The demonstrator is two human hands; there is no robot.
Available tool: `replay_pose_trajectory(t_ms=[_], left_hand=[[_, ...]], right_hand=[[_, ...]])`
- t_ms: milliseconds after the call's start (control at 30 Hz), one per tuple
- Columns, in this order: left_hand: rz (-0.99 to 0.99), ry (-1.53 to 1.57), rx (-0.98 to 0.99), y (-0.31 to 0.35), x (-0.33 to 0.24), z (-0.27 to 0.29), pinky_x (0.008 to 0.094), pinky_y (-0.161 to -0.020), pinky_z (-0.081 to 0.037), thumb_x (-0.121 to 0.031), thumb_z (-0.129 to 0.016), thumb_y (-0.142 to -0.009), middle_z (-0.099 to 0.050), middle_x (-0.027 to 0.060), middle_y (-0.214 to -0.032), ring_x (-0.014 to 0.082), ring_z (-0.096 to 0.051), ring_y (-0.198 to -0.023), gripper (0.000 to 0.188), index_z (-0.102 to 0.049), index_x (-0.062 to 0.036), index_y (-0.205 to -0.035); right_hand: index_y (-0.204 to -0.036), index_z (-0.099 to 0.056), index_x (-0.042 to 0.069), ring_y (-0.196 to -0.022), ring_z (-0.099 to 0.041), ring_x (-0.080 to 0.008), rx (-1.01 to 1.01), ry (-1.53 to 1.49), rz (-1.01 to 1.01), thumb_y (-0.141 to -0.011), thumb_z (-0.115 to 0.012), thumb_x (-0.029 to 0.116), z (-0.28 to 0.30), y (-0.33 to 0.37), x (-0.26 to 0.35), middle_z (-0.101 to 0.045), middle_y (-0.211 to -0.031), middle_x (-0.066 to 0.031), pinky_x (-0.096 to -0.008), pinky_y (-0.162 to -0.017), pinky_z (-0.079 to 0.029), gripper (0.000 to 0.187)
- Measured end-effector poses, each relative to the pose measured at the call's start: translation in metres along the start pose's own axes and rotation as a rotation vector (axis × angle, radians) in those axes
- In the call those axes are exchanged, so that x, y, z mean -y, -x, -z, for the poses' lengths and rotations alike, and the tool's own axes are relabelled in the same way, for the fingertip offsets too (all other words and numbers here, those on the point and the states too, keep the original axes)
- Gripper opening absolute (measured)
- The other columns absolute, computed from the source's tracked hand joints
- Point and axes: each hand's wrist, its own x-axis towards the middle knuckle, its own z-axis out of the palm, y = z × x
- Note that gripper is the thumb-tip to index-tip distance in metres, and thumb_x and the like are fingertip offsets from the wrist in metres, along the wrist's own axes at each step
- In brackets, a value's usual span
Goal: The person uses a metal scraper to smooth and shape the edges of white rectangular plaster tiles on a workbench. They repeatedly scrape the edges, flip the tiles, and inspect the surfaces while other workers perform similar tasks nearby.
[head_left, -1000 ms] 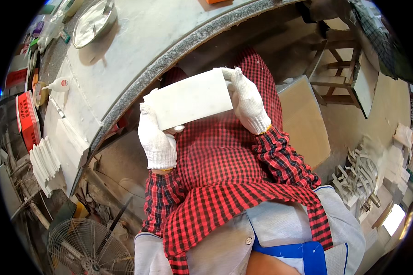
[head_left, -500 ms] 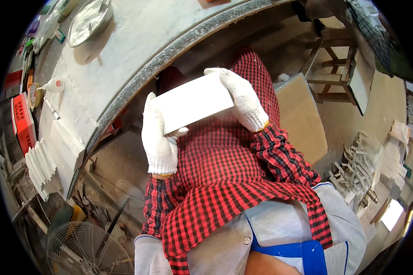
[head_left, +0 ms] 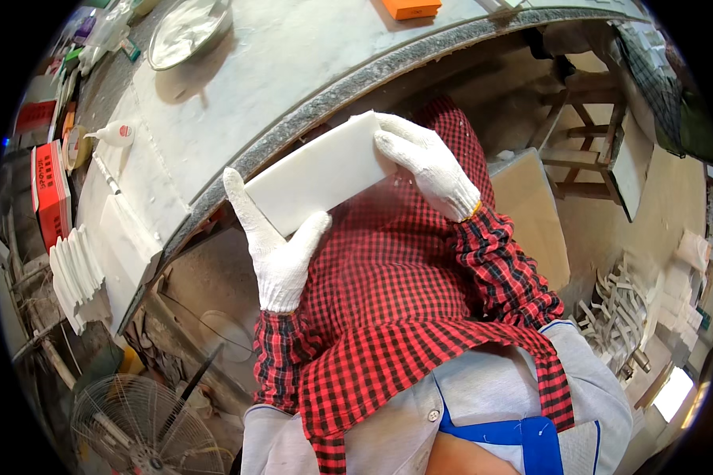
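Slab: a white slab [head_left: 317, 174] is held up before the worktop's near edge, its long axis tilted toward 2 o'clock; all hours below are read from its middle unless otherwise stated.
Left hand: at 7 o'clock, the gloved left hand [head_left: 276, 257] is spread in a fork about the lower left corner; by this hand's own clock, the slab is found at 1 o'clock. Whether it is firmly gripped here cannot be told.
Right hand: at 3 o'clock, the slab's right end is grasped by the gloved right hand [head_left: 436, 170]; by this hand's own clock, the slab is placed at 9 o'clock.
Apron: below the slab, a red-and-black checked apron [head_left: 388, 277] is worn.
Worktop: the pale worktop [head_left: 269, 79] is set toward 11 o'clock. On it are seen a bowl [head_left: 206, 47] of white material between 10 and 11, an orange box [head_left: 412, 9] at 1 and a white bottle [head_left: 120, 134] near 9.
Fan: a wire-caged fan [head_left: 146, 431] is seen at 7 o'clock.
Stool: a stool [head_left: 632, 166] is placed at 3 o'clock, well apart.
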Motion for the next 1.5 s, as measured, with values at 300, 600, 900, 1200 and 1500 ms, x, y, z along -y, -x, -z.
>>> replay_pose_trajectory(t_ms=[300, 600, 900, 1200, 1500], left_hand=[[0.094, -0.123, 0.014, -0.025, -0.013, 0.033, 0.0400, -0.106, -0.052, -0.005, -0.090, -0.070, -0.058, 0.0210, -0.139, 0.0271, -0.061, -0.125, 0.126, -0.011, -0.0117, -0.167], [-0.416, -0.581, -0.136, -0.068, -0.011, 0.083, 0.0428, -0.104, -0.052, -0.023, -0.100, -0.056, -0.060, 0.0165, -0.131, 0.0315, -0.061, -0.121, 0.098, -0.052, -0.0027, -0.139], [-0.444, -0.547, -0.216, -0.092, 0.016, 0.094, 0.0443, -0.104, -0.051, -0.026, -0.102, -0.055, -0.060, 0.0163, -0.128, 0.0334, -0.061, -0.119, 0.095, -0.056, -0.0036, -0.135], [-0.441, -0.584, -0.174, -0.108, 0.011, 0.103, 0.0464, -0.104, -0.050, -0.027, -0.101, -0.054, -0.061, 0.0166, -0.127, 0.0344, -0.060, -0.118, 0.093, -0.058, -0.0042, -0.134], [-0.413, -0.706, -0.145, -0.109, 0.014, 0.105, 0.0487, -0.110, -0.042, -0.039, -0.097, -0.059, -0.061, 0.0136, -0.131, 0.0362, -0.055, -0.126, 0.088, -0.062, -0.0090, -0.134]], right_hand=[[-0.137, -0.063, -0.003, -0.104, -0.062, -0.0116, -0.030, 0.002, 0.005, -0.104, -0.062, 0.022, -0.024, -0.029, 0.005, -0.071, -0.120, -0.0065, -0.0274, -0.085, -0.053, 0.042], [-0.129, -0.069, 0.004, -0.085, -0.066, -0.0185, -0.011, 0.473, 0.014, -0.102, -0.056, 0.031, -0.074, -0.057, 0.062, -0.073, -0.100, -0.0105, -0.0304, -0.073, -0.054, 0.040], [-0.119, -0.073, 0.009, -0.090, -0.073, -0.0380, -0.015, 1.178, 0.372, -0.101, -0.058, 0.036, -0.075, -0.086, 0.073, -0.075, -0.093, -0.0181, -0.0433, -0.083, -0.056, 0.036], [-0.125, -0.071, 0.007, -0.091, -0.074, -0.0352, 0.057, 1.170, 0.338, -0.102, -0.060, 0.035, -0.065, -0.098, 0.091, -0.075, -0.104, -0.0205, -0.0425, -0.084, -0.057, 0.038], [-0.151, -0.051, 0.013, -0.071, -0.071, -0.0199, -0.128, 1.162, 0.731, -0.090, -0.080, 0.034, -0.101, -0.136, 0.096, -0.074, -0.085, -0.0094, -0.0346, -0.066, -0.058, 0.071]])
